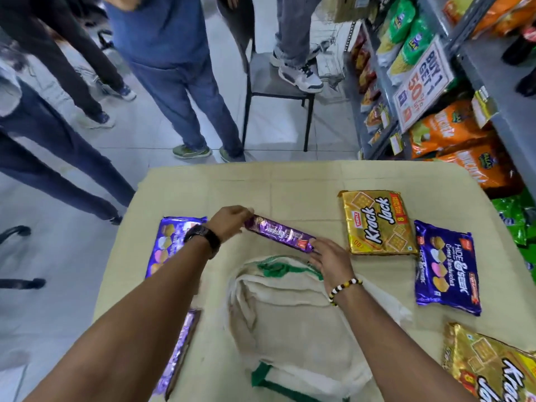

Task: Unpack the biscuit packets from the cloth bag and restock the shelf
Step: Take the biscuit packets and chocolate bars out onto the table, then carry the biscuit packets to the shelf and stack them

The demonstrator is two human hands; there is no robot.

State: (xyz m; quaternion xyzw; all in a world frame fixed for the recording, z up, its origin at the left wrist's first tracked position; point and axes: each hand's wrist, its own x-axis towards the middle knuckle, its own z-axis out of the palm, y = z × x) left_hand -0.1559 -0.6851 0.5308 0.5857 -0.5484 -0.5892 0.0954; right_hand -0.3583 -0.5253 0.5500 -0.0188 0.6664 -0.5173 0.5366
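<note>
Purple slim packet [280, 234] lies slantwise at mid-frame, just beyond the cloth bag [290, 314] on the cloth-covered surface [232, 181]. The left grip [229, 221] pinches its upper-left end. The right grip [330, 259] rests nearly straight-fingered on the lower-right end, clasping nothing. It is best laid flat, label up, clear of the bag's mouth, then carried to the shelf [475, 71] at upper right.

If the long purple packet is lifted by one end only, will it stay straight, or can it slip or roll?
Probably it stays stiff: the long purple packet spans straight between the left hand and right hand, no sag. Its glossy wrapper may slip. Being narrow, it might roll when pushed sideways.
</note>
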